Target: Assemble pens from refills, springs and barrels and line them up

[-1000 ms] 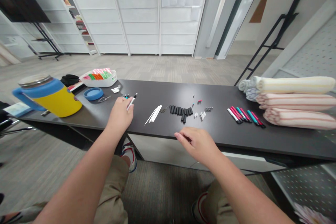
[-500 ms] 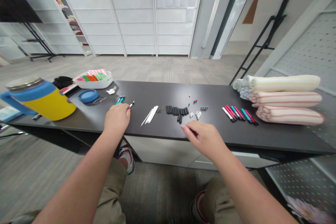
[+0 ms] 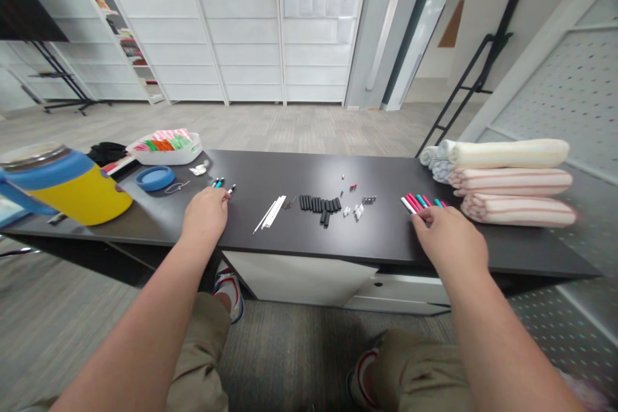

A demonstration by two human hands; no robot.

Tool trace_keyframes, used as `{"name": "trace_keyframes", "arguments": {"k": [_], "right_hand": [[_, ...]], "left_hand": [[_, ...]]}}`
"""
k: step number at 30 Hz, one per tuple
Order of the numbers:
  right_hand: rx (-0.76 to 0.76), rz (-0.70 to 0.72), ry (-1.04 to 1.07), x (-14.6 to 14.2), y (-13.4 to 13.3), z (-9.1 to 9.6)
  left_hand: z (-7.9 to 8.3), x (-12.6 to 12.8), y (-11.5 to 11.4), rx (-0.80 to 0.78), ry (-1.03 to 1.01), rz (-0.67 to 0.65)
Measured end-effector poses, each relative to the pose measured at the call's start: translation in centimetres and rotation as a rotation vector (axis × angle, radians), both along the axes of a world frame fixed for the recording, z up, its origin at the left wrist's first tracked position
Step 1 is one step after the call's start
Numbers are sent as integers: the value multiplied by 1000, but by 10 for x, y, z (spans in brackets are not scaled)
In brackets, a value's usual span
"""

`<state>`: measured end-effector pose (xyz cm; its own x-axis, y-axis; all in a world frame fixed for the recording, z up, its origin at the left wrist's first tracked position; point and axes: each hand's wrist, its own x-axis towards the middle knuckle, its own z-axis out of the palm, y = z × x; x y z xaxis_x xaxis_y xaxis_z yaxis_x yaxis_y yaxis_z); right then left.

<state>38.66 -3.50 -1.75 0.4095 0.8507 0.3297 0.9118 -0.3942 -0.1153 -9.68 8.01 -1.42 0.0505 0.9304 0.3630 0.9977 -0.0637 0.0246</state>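
Observation:
My left hand (image 3: 205,212) rests at the left of the dark tabletop, its fingers closed on a pen (image 3: 232,189) whose white and black end sticks out past the fingertips. Several blue and black pens (image 3: 219,183) lie just beyond that hand, partly hidden by it. Over on the right, my right hand (image 3: 451,238) reaches a row of pink, teal and white pen barrels (image 3: 419,200). Thumb and fingers pinch the near end of the white barrel (image 3: 407,205), which still lies in the row. The hand covers the near ends of the other barrels.
Between my hands lie white refills (image 3: 274,211), small springs (image 3: 288,203), black grips (image 3: 318,204), clear pieces (image 3: 358,211) and metal tips (image 3: 369,200). At left stand a yellow-blue jug (image 3: 80,187), a blue lid (image 3: 155,177) and a white tray (image 3: 178,156). Rolled towels (image 3: 516,180) sit at right.
My right hand has moved right, from near the black grips to the pen barrels. The left hand stays by the pens, and the view has shifted slightly.

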Motion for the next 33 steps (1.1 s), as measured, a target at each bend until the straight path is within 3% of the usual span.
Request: {"name": "trace_keyframes", "arguments": {"k": [11,17,24,33], "right_hand": [[-18,-15,7,3,2,-2],[-61,-31,22,2,3,2],[-163,-73,82,-3,4,10],[-182,-63,63,-4,3,10]], "left_hand": [[9,11,-9,32,90,61],[10,26,-17,36,-63,-73],[22,51,-38,-178,-265,-221],[18,52,-46,-229,-205,-224]]}}
